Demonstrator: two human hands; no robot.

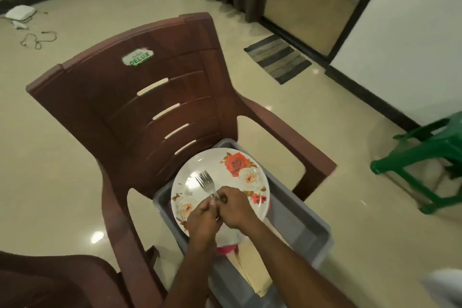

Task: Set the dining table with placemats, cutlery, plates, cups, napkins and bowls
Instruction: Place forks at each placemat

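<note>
Gripping the forks (205, 182) together, both hands are meeting over the near half of the floral plate (232, 170): left hand (201, 217) and right hand (233, 207) are each curling fingers round the handles, tines pointing away above the plate's centre. That plate is sitting on top of the grey tub (300, 220) on the seat of the brown plastic chair (140, 107), overhanging the tub's left rim, so I'm judging a downward push or a slipped fork could tip it or rattle the stack under it. Chair back's top edge is carrying a sticker (138, 57) reading "DELUX".
</note>
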